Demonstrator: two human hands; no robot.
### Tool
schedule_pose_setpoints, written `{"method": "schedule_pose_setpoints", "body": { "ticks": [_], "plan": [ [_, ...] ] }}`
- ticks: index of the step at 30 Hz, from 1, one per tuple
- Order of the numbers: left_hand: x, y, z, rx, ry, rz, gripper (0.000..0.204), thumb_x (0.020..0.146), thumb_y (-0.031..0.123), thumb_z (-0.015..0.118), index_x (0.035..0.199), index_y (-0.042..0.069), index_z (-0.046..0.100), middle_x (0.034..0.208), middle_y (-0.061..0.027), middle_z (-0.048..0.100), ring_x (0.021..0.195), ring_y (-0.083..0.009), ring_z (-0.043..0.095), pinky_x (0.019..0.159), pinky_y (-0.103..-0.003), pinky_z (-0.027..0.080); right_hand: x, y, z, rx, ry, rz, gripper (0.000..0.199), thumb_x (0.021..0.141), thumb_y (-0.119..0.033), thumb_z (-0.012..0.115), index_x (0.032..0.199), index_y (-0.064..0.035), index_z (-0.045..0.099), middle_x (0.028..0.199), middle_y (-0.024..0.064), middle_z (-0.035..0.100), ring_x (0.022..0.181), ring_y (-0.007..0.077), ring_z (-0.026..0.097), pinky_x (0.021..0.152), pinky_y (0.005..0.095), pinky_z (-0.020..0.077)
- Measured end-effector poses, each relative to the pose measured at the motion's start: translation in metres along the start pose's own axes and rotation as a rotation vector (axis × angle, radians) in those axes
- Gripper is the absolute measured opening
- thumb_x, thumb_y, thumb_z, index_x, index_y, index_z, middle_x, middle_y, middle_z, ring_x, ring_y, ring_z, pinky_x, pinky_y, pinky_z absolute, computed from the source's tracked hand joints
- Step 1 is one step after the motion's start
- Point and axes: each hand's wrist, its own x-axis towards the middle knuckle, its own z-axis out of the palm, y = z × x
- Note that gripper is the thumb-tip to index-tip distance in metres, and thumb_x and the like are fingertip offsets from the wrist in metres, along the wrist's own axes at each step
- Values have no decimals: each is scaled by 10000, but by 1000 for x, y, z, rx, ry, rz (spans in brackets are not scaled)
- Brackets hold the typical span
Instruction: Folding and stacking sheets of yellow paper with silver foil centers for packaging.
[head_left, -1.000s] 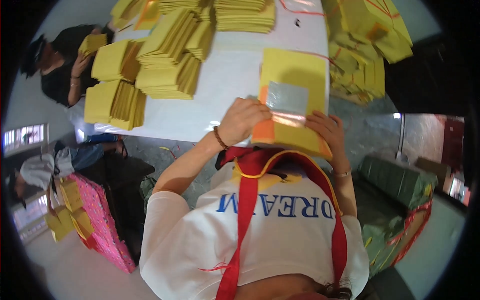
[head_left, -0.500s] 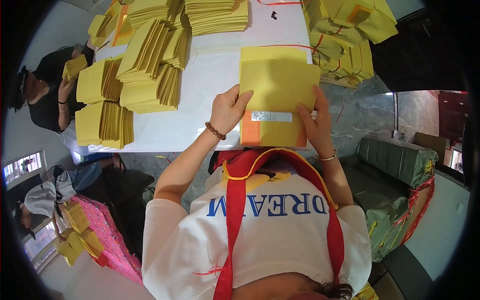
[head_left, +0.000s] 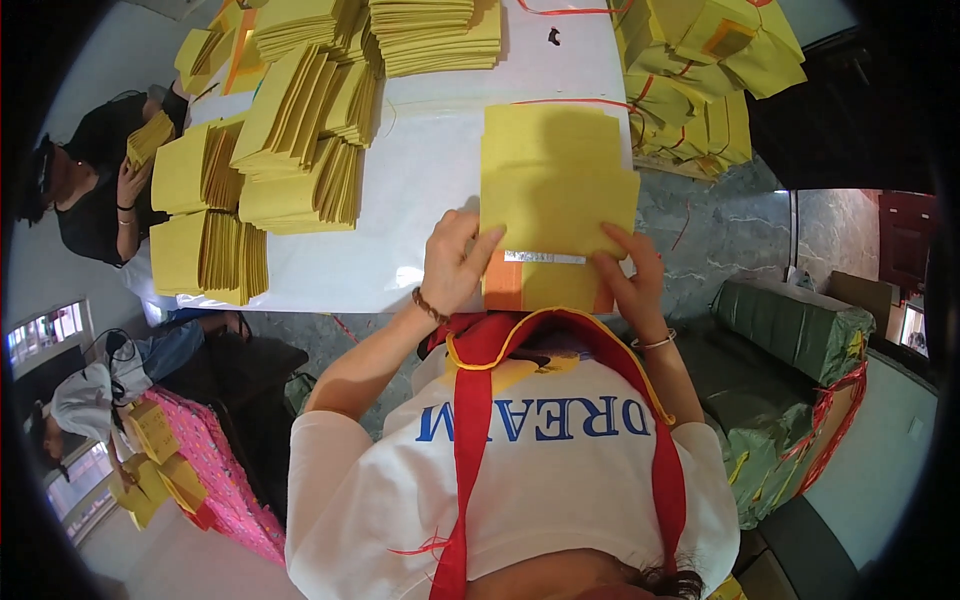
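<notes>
On the white table point(head_left: 420, 160) right in front of me lies a folded yellow paper sheet point(head_left: 560, 215). Its upper part laps over a lower part with orange side strips point(head_left: 503, 287) and a narrow silver strip point(head_left: 545, 257). At the sheet's left edge, my left hand point(head_left: 455, 262) grips it with the thumb on top. My right hand point(head_left: 632, 275) has the right edge between thumb and fingers, close to the silver strip. Another yellow layer point(head_left: 550, 130) shows beyond the fold. What lies beneath the sheet is hidden.
Stacks of folded yellow paper point(head_left: 300, 185) fill the table's left and far side. Red-tied yellow bundles point(head_left: 690, 110) stand at the far right. Green wrapped bales point(head_left: 790, 330) sit on my right. One person point(head_left: 100, 190) handles yellow paper at left; another point(head_left: 90, 395) works lower left.
The upper yellow layer has come toward me, covering part of the silver strip. Both hands have moved nearer to my body with it.
</notes>
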Motion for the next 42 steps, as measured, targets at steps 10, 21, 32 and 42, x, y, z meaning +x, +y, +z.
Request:
{"method": "schedule_pose_setpoints", "body": {
  "ticks": [10, 21, 32, 42],
  "plan": [
    [32, -12, 5, -480, -69, -534, 216, 870, 173, 587, 722, 32, 518, 543, 41, 447, 497, -33, 407, 432, -215, 321, 35, 2, 11, 226, 56, 363, 348, 794, -116, 636, 1124, -17, 587, 913, 89, 626, 731, 126, 540, 634, 240, 413],
    [36, 18, -5, 294, 185, -8, 381, 771, 205, 656, 1096, 72, 510, 851, -80, 574, 808, -233, 559, 681, -388, 405, 33, 8, 5, 174, -31, 421, 366, 858, -87, 570, 1199, 38, 521, 1114, 128, 584, 952, 143, 554, 823, 252, 438],
    [56, 14, 46, 572, -182, 458, 592, 779, 522, 547, 1265, 191, 476, 1368, -183, 341, 1259, -384, 307, 1027, -533, 210, 35, 12, 15, 218, 11, 365, 339, 837, -102, 586, 1155, 15, 561, 1053, 117, 611, 861, 143, 560, 733, 248, 439],
    [56, 2, 53, 568, -190, 480, 663, 786, 606, 466, 1289, 175, 447, 1388, -192, 311, 1297, -383, 246, 1046, -550, 124, 31, -2, 13, -673, -191, -101, 462, 934, -297, 370, 1338, -73, 387, 1417, 120, 319, 1320, 288, 274, 1044, 525, 126]
  ]
}}
